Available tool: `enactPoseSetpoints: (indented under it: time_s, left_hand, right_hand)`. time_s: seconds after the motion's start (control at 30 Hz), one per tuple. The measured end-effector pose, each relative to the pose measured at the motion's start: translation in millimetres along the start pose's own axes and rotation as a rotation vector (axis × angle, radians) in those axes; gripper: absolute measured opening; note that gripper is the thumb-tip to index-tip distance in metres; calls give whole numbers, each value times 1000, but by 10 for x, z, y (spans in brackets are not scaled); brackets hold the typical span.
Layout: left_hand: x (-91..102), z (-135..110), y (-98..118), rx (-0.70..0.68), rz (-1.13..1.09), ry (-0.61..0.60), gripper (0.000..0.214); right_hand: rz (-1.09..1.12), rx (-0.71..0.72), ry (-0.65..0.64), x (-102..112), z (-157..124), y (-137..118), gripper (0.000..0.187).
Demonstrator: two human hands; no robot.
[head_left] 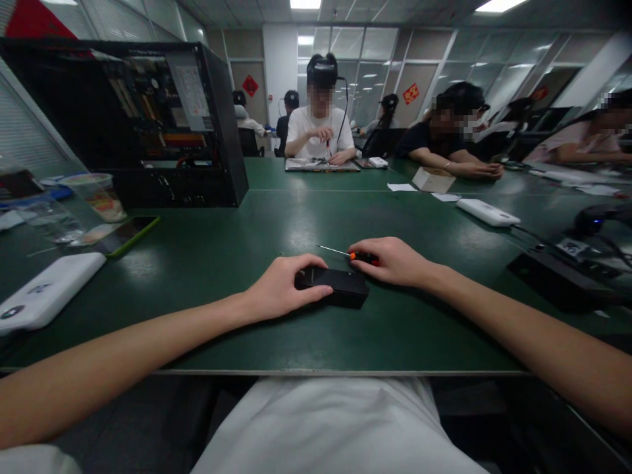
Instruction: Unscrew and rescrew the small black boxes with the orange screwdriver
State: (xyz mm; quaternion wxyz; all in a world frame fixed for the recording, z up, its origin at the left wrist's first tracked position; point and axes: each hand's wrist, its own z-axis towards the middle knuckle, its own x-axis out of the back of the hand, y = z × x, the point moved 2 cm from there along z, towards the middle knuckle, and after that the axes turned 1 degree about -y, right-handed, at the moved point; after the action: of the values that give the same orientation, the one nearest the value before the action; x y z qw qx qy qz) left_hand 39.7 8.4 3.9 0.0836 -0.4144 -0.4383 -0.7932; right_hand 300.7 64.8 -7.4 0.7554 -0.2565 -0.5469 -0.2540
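On the green table (pixel 237 349) lies a black box-shaped device (pixel 340 284), with my left hand (pixel 284 286) closed around its left end, thumb along the near side and fingers at the far side. My right hand (pixel 392 260) rests just right of the device and grips a screwdriver (pixel 364 257) by its black and orange handle. The screwdriver's thin metal shaft points left, above the far edge of the device and apart from it. What the device is, I cannot make out.
An open black computer case (pixel 187 178) stands at the back left. Nearby are a green-edged phone (pixel 132 234), a plastic cup (pixel 96 197) and a white power bank (pixel 52 289). Another white power bank (pixel 488 212) lies at right. Across the table a person (pixel 320 128) works with a tool.
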Motion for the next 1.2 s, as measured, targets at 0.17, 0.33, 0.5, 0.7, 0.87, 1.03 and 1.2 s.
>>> enactPoseSetpoints:
  time_s: [0.17, 0.33, 0.5, 0.7, 0.87, 1.03, 1.2]
  left_hand:
    - [-29, 5, 11, 4, 0, -5, 40]
    - [-60, 12, 43, 0, 7, -34, 42]
    - [-65, -2, 82, -19, 31, -32, 42]
    - [-66, -40, 83, -5, 6, -23, 42]
    - [-94, -61, 115, -27, 13, -18, 42]
    - [-59, -108, 130, -49, -21, -62, 44]
    - [79, -145, 27, 4, -72, -45, 39]
  right_hand:
    - [-14, -10, -32, -3, -2, 43, 36]
    - [-72, -2, -46, 18, 8, 33, 35]
    - [-96, 2, -39, 30, 14, 57, 34]
    - [-67, -1, -56, 45, 19, 91, 35]
    - [-40, -18, -76, 19, 33, 84, 36]
    - [-25, -74, 13, -34, 87, 31, 37]
    - [-14, -14, 128, -6, 101, -118, 38]
